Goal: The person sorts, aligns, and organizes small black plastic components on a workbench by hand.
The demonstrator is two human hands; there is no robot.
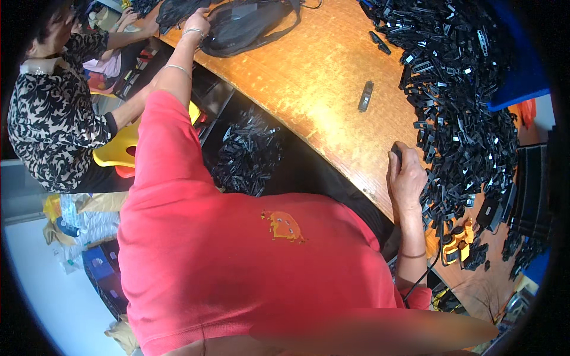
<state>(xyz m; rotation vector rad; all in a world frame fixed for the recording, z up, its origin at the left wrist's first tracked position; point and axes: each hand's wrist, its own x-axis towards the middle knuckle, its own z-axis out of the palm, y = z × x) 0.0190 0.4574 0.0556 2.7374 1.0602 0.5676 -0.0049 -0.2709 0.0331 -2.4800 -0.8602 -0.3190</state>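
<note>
My left arm stretches to the far left of the table, and my left hand is closed at the edge of a black mesh-like bag, seemingly gripping it. A bracelet circles that wrist. On the right, my right hand rests low over the wooden table with its fingers closed around a small black plastic piece, mostly hidden by the fingers. One similar narrow black plastic piece lies alone on the wood ahead of this hand. Beside it spreads a large heap of small black plastic parts.
A co-worker in a patterned top sits at the left, arms reaching to the table. Below the table edge is another pile of black parts. A yellow-and-black object and a cable lie near my right forearm. A blue bin stands far right.
</note>
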